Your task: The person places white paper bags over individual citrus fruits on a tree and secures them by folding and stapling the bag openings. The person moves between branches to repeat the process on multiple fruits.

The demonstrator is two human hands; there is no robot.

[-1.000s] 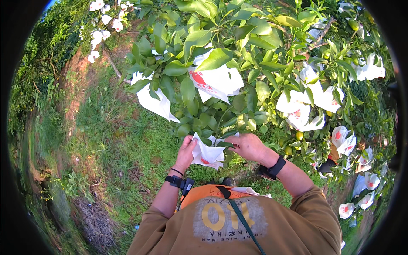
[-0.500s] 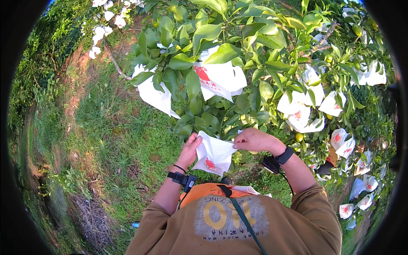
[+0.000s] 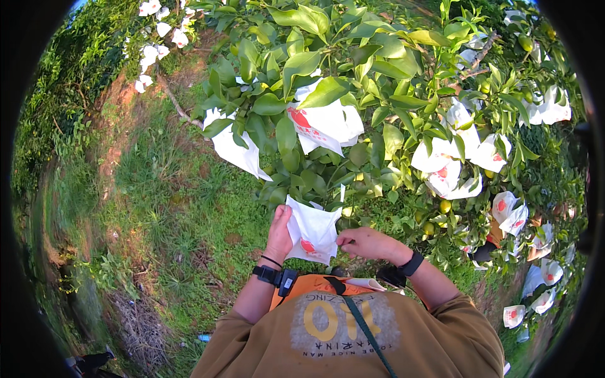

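Observation:
My left hand (image 3: 279,230) is closed on the left edge of a white paper bag (image 3: 313,223) with a red fruit print, just below a cluster of green leaves (image 3: 305,183). My right hand (image 3: 359,242) is pinched at the bag's lower right edge; whether its fingertips grip the paper is hard to tell. A thin white strip (image 3: 342,196) stands up from the bag's upper right. An orange pouch (image 3: 302,282) with white sheets (image 3: 365,285) is at my waist, in front of my brown shirt.
Several white bags (image 3: 321,126) hang among the leaves above and to the right, with green-yellow fruit (image 3: 445,206) between them. A bare branch (image 3: 176,104) reaches left. Grassy ground (image 3: 164,214) lies below, with dry twigs (image 3: 142,327) at lower left.
My right hand has moved down from the bag's upper right corner to its lower right edge. My left hand has shifted slightly, still holding the bag, whose printed face is turned toward me.

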